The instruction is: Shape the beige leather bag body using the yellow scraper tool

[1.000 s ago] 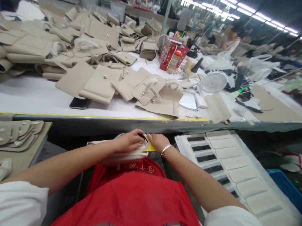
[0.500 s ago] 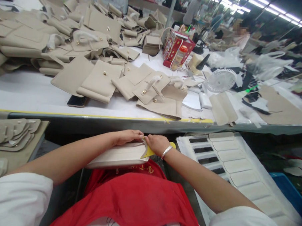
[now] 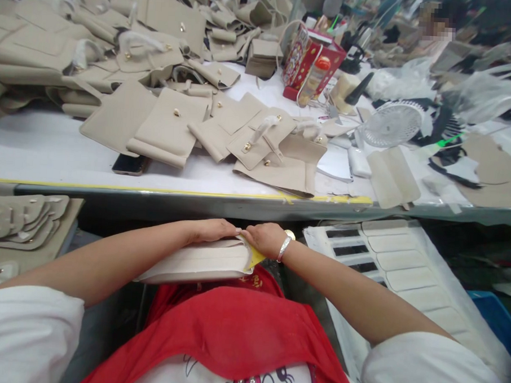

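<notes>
A beige handbag body [image 3: 202, 258] lies on its side across my lap, its pale inside facing up towards me. My left hand [image 3: 213, 231] is closed over its far edge, fingers pressed along the material. At the bag's right end my right hand [image 3: 265, 240] grips a flat yellow tool [image 3: 256, 258], like a scraper or template. Part of that tool sits against the bag's curved end, and its rounded tip shows behind my wrist. Both thumbs meet at the bag's far corner. The fingertips on the far side are hidden.
Across the bench [image 3: 37, 148] lie many beige bag pieces [image 3: 169, 125], a phone [image 3: 129, 164], a red box [image 3: 314, 64] and a small fan [image 3: 393, 123]. Flap pieces [image 3: 25, 221] are stacked at left. A board with cream panels [image 3: 399, 260] stands at right. Another person is in the background.
My right hand has shifted slightly left and up, closer against my left hand. Less of the yellow tool shows. The camera view has tilted down a little.
</notes>
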Action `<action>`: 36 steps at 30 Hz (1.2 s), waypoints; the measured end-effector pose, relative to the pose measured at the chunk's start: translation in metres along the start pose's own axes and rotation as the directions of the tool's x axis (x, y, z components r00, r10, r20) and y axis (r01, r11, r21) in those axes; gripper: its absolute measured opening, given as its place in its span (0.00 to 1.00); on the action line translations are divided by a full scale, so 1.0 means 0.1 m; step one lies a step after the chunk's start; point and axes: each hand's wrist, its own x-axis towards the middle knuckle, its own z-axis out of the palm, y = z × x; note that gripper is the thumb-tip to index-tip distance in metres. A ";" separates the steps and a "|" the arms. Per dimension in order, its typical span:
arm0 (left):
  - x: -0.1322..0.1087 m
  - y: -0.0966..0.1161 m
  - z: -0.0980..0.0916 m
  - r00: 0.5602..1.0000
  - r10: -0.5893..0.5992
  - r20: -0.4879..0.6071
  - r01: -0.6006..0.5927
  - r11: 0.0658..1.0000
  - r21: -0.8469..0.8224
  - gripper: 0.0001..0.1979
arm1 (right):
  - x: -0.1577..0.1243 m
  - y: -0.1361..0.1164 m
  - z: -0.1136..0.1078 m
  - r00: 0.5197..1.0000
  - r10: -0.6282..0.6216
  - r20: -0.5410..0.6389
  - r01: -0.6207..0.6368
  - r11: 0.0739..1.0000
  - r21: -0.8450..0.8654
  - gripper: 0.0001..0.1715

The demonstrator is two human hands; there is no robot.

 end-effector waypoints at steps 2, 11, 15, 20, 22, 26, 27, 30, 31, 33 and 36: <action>-0.05 -0.02 0.00 1.000 -0.006 0.021 0.005 1.000 0.028 0.25 | 0.02 0.00 -0.02 0.999 -0.048 0.009 0.048 0.999 0.000 0.30; -0.46 -0.06 -0.05 0.995 -0.060 0.085 0.047 0.988 0.147 0.29 | 0.31 -0.11 -0.17 0.944 -0.325 0.047 0.327 0.944 -0.034 0.32; -0.77 -0.07 -0.13 0.992 -0.101 0.077 0.087 0.981 0.171 0.30 | 0.45 -0.26 -0.24 0.918 -0.396 0.025 0.396 0.916 -0.061 0.33; -1.10 0.03 -0.08 0.971 -0.233 -0.043 0.234 0.911 0.341 0.38 | 0.58 -0.26 -0.41 0.949 -0.312 0.041 0.314 0.946 -0.079 0.36; -1.12 0.11 0.02 0.962 -0.259 -0.092 0.273 0.864 0.422 0.43 | 0.57 -0.14 -0.51 0.990 -0.143 0.014 0.143 0.990 -0.012 0.38; -0.87 0.31 0.32 0.969 -0.122 -0.213 0.221 0.811 0.541 0.46 | 0.30 0.25 -0.61 0.980 0.182 0.079 -0.193 0.966 0.170 0.35; -0.77 0.36 0.40 0.968 -0.088 -0.236 0.210 0.798 0.565 0.46 | 0.19 0.35 -0.60 0.974 0.201 0.107 -0.218 0.957 0.189 0.33; -0.46 0.48 0.62 0.960 -0.028 -0.280 0.202 0.761 0.616 0.51 | -0.24 0.58 -0.46 0.952 0.227 0.206 -0.272 0.935 0.229 0.33; -0.39 0.51 0.67 0.955 -0.022 -0.295 0.209 0.754 0.623 0.53 | -0.38 0.62 -0.39 0.942 0.233 0.243 -0.292 0.923 0.250 0.35; -0.29 0.52 0.75 0.947 -0.017 -0.320 0.225 0.747 0.625 0.55 | -0.65 0.67 -0.23 0.930 0.207 0.305 -0.320 0.864 0.389 0.34; -0.28 0.51 0.77 0.942 -0.001 -0.337 0.221 0.756 0.616 0.56 | -0.91 0.63 -0.01 0.938 0.048 0.342 -0.304 0.585 0.752 0.27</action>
